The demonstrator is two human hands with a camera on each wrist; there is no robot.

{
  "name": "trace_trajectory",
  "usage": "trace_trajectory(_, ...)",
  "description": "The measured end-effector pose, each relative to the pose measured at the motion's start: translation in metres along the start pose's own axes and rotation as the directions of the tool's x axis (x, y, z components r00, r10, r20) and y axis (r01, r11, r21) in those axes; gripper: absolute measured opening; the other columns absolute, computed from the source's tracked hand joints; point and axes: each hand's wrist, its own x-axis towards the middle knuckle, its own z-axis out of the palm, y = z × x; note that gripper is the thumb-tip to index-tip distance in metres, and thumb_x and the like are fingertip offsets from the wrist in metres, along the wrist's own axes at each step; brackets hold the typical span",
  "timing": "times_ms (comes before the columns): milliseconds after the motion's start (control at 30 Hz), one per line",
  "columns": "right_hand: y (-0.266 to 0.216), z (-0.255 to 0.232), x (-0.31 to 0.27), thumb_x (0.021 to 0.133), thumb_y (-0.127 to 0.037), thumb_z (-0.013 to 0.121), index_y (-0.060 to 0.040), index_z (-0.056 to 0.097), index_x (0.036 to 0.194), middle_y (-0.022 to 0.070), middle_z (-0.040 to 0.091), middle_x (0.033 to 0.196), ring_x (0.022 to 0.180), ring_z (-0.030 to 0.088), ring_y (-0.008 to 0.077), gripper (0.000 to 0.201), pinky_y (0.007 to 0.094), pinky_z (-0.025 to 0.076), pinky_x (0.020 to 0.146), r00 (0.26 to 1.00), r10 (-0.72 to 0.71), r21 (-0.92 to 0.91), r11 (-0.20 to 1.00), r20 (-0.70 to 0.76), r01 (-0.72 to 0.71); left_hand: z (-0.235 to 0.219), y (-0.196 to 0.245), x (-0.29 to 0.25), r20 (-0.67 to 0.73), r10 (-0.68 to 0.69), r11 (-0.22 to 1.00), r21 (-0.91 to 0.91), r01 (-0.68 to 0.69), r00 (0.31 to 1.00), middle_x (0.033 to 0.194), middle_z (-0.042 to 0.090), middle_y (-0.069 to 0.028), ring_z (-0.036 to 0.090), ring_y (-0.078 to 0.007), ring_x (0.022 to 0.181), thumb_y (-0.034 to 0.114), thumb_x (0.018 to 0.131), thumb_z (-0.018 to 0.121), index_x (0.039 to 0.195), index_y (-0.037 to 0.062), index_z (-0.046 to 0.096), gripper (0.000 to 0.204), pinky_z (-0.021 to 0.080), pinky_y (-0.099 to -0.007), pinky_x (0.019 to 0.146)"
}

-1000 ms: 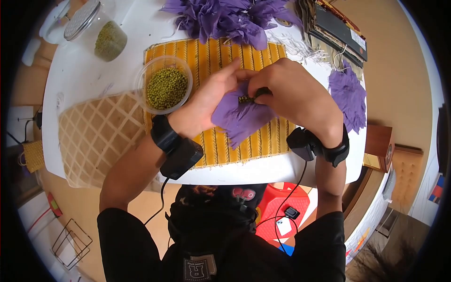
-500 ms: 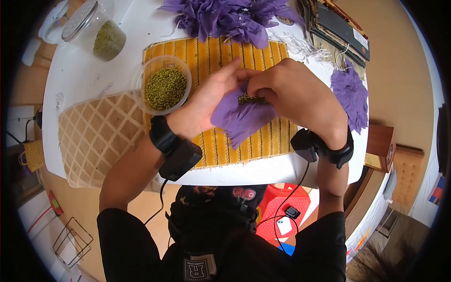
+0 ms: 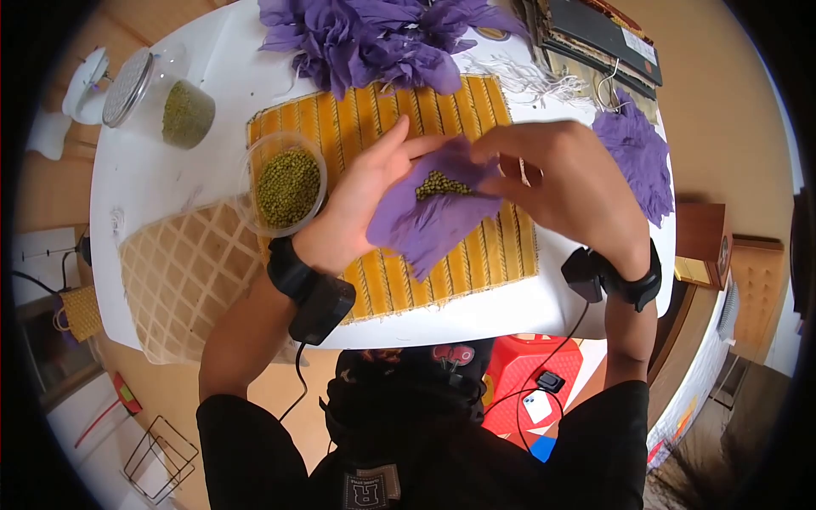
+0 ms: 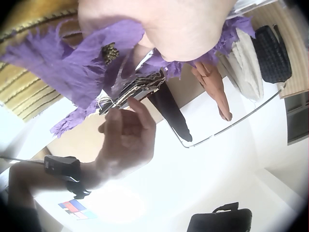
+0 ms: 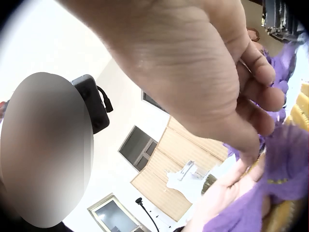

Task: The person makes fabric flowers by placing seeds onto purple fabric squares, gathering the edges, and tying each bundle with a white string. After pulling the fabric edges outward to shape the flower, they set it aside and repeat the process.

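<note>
My left hand (image 3: 353,200) is held palm up, thumb raised, with a piece of thin purple cloth (image 3: 416,225) spread over its fingers. A small heap of green mung beans (image 3: 442,185) lies in the cloth's middle; the left wrist view shows a bit of the heap (image 4: 110,52) in a fold. Close beside the cloth's right edge is my right hand (image 3: 565,174), fingers bent and parted from the thumb, with nothing seen between them. In the left wrist view the right hand (image 4: 128,145) stands apart from the cloth. A clear round tub of mung beans (image 3: 289,189) stands left of my left hand.
Under the hands lies a yellow striped mat (image 3: 382,293), with a beige lattice-patterned cloth (image 3: 183,280) to its left. Purple cloth pieces (image 3: 365,42) pile up behind, more purple cloth (image 3: 637,157) lies right. A jar (image 3: 189,115), white threads (image 3: 535,81) and dark folders (image 3: 595,42) are farther back.
My right hand has drawn back to the right from over the heap, its fingers parting, so more beans show. The left hand keeps its hold under the cloth. The head view has shifted slightly.
</note>
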Motion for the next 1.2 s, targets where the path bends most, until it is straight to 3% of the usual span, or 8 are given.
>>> trace_trajectory(167, 0.002, 0.013, -0.028, 0.072, -0.012, 0.074, -0.0066, 0.060, 0.099, 0.0083, 0.067, 0.097, 0.077, 0.065, 0.0294, 0.031, 0.0398, 0.051, 0.065, 0.998, -0.036, -0.091, 0.995, 0.059, 0.041, 0.000, 0.000, -0.001, -0.072, -0.004, 0.999, 0.037, 0.007, 0.997, 0.132, 0.051, -0.0167, 0.052, -0.0267, 0.121, 0.050, 0.102, 0.025, 0.135, -0.0023, 0.040, 0.063, 0.041, -0.0417, 0.106)
trace_trajectory(333, 0.011, 0.036, -0.032, 0.074, -0.016, 0.070, -0.0089, 0.056, 0.107, 0.0079, 0.061, 0.093, 0.074, 0.064, 0.0277, 0.037, 0.0362, 0.052, 0.060, 0.989, -0.145, -0.140, 0.979, 0.016, 0.145, 0.002, 0.002, -0.002, -0.063, -0.017, 0.997, 0.072, 0.022, 0.998, 0.134, 0.049, -0.0183, 0.051, -0.0270, 0.123, 0.052, 0.101, 0.025, 0.136, -0.0027, 0.038, 0.065, 0.041, -0.0415, 0.106)
trace_trajectory(400, 0.004, 0.045, -0.034, 0.075, -0.015, 0.066, -0.0104, 0.059, 0.108, 0.0060, 0.057, 0.090, 0.070, 0.064, 0.0238, 0.034, 0.0328, 0.052, 0.057, 0.980, -0.122, -0.113, 0.988, -0.156, 0.105, 0.001, 0.002, -0.003, -0.063, -0.009, 0.997, 0.076, 0.013, 0.998, 0.134, 0.048, -0.0190, 0.050, -0.0273, 0.124, 0.052, 0.101, 0.026, 0.136, -0.0029, 0.037, 0.066, 0.040, -0.0415, 0.106)
trace_trajectory(533, -0.007, 0.055, -0.035, 0.071, -0.011, 0.061, -0.0130, 0.063, 0.104, 0.0025, 0.049, 0.082, 0.070, 0.061, 0.0153, 0.033, 0.0282, 0.051, 0.055, 0.959, -0.252, -0.274, 0.939, -0.129, 0.210, 0.008, 0.003, -0.004, -0.040, -0.023, 0.999, 0.030, 0.024, 0.999, 0.135, 0.046, -0.0205, 0.047, -0.0287, 0.126, 0.054, 0.100, 0.023, 0.137, -0.0037, 0.035, 0.069, 0.038, -0.0419, 0.106)
trace_trajectory(667, -0.001, 0.070, -0.038, 0.071, -0.011, 0.062, -0.0123, 0.066, 0.095, 0.0019, 0.051, 0.080, 0.071, 0.061, 0.0161, 0.025, 0.0291, 0.051, 0.055, 0.936, -0.290, -0.202, 0.947, -0.201, 0.250, 0.012, 0.001, -0.001, -0.054, 0.003, 0.999, 0.049, 0.000, 0.999, 0.133, 0.047, -0.0209, 0.048, -0.0295, 0.123, 0.054, 0.100, 0.020, 0.137, -0.0039, 0.035, 0.070, 0.038, -0.0415, 0.106)
trace_trajectory(800, 0.012, 0.069, -0.039, 0.074, -0.014, 0.066, -0.0115, 0.068, 0.091, 0.0026, 0.053, 0.080, 0.068, 0.060, 0.0211, 0.017, 0.0328, 0.051, 0.056, 0.952, -0.182, 0.065, 0.977, -0.246, 0.204, 0.006, 0.001, -0.001, -0.025, -0.020, 0.998, 0.058, 0.021, 0.999, 0.132, 0.048, -0.0198, 0.049, -0.0286, 0.121, 0.051, 0.102, 0.022, 0.136, -0.0037, 0.037, 0.066, 0.038, -0.0408, 0.105)
trace_trajectory(1000, 0.030, 0.068, -0.042, 0.077, -0.014, 0.069, -0.0109, 0.067, 0.091, 0.0053, 0.059, 0.083, 0.070, 0.061, 0.0267, 0.015, 0.0371, 0.049, 0.058, 0.963, -0.085, 0.223, 0.964, -0.256, 0.144, 0.013, 0.000, -0.007, -0.082, 0.023, 0.916, 0.401, 0.012, 0.996, 0.133, 0.049, -0.0163, 0.049, -0.0221, 0.123, 0.034, 0.104, 0.027, 0.134, -0.0039, 0.042, 0.050, 0.039, -0.0354, 0.104)
trace_trajectory(1200, 0.028, 0.045, -0.043, 0.075, -0.012, 0.069, -0.0093, 0.067, 0.085, 0.0062, 0.061, 0.082, 0.075, 0.062, 0.0281, 0.010, 0.0387, 0.049, 0.063, 0.993, -0.072, 0.198, 0.976, -0.088, 0.088, 0.023, 0.003, -0.011, -0.066, 0.165, 0.648, 0.759, -0.058, 0.984, 0.128, 0.055, -0.0139, 0.051, -0.0177, 0.120, 0.016, 0.102, 0.038, 0.130, -0.0045, 0.048, 0.037, 0.037, -0.0313, 0.104)
